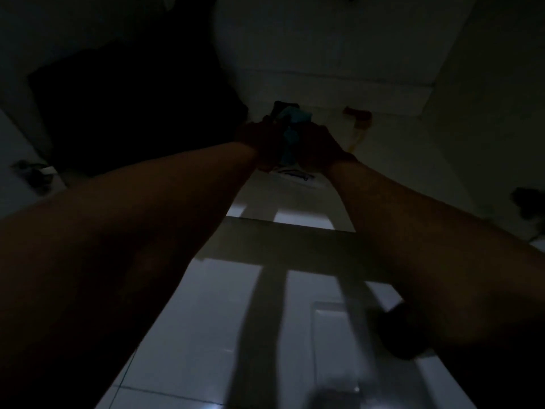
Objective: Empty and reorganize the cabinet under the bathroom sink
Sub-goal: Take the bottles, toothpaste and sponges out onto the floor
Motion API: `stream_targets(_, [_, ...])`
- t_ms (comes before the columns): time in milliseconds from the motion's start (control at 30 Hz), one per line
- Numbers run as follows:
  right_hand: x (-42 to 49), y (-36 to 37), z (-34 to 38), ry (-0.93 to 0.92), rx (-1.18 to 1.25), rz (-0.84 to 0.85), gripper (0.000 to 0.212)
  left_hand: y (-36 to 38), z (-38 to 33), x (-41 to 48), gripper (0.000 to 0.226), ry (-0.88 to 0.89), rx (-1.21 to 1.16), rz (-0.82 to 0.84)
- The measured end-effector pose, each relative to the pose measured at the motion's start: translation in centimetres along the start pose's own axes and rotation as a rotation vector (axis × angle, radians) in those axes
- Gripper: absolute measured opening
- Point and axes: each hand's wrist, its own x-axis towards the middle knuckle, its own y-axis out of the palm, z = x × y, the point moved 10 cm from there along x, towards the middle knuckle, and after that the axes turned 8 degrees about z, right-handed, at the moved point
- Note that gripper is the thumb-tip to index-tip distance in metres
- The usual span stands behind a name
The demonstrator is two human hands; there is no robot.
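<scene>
A very dark view, looking down along two bare forearms that stretched forward and met near the middle of the frame. The left hand (256, 143) and the right hand (320, 146) were closed in from either side around one teal object (292, 125), which was held up between them. The hands looked wrapped against its sides, with the palms facing each other. The light was too dim to make out single fingers or how tightly they curled.

The teal object was the only one of its kind in view. It looked soft or crumpled, and whether it was cloth or a packet could not be told. Its long axis ran up and down the frame, away from the person. Its far end stuck out past the knuckles and its near end was tucked between the wrists. It sat in front of a pale panel (324, 39), above the floor.

To the left of the hands was one large black area (132, 107), and nothing inside it could be seen. Just right of the hands, against the base of the pale panel, was one small orange-red thing (358, 113), too blurred to name. The floor (206, 320) below was pale glossy tile, crossed by long shadows. One dark rounded shape (396, 332) lay partly under the right forearm. One small dark shape sat at the left edge (35, 172) and another at the right edge (528, 202), both unclear.
</scene>
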Motion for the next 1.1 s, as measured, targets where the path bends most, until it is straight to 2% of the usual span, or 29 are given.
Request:
stream_targets(100, [1.3,1.9,-1.1,0.009,-0.07,0.113,0.055,1.0,0.8,1.5,0.085,0.007,0.036,0.002])
stream_targets(167, [1.8,2.3,-1.6,0.017,-0.055,0.109,0.054,1.6,1.0,1.7,0.089,0.019,0.053,0.005])
stream_targets(333, [2.6,2.7,-1.7,0.019,-0.041,0.019,0.055,0.3,1.4,1.0,0.068,-0.028,-0.069,-0.205])
stream_targets(467, [2.5,1.5,-1.5,0.061,-0.021,-0.063,0.061,0.4,1.5,0.7,0.065,-0.072,-0.044,-0.197])
stream_targets(533, [2.3,1.0,-0.8,0.041,0.008,-0.072,0.065,-0.3,1.8,0.2,0.055,-0.103,-0.086,-0.249])
stream_targets(633, [1.5,0.1,-0.1,0.034,-0.011,-0.088,0.069,-1.2,2.0,-0.4,0.054,-0.093,-0.187,-0.259])
stream_targets(767, [-0.9,-2.7,1.1,0.018,-0.039,-0.196,0.061,-4.1,2.1,-3.0,0.045,-0.051,-0.319,-0.377])
stream_targets(900, [-4.4,-5.3,3.1,0.014,-0.032,-0.238,0.049,-5.4,1.8,-5.7,0.053,-0.091,-0.236,-0.309])
stream_targets(1000, [-7.0,-6.2,4.7,0.024,-0.025,-0.192,0.049,-5.7,1.8,-7.8,0.054,-0.142,-0.166,-0.247])
stream_targets(1100, [-9.9,-6.9,6.3,-0.016,-0.049,-0.192,0.052,-6.2,1.3,-10.3,0.054,-0.118,-0.163,-0.207])
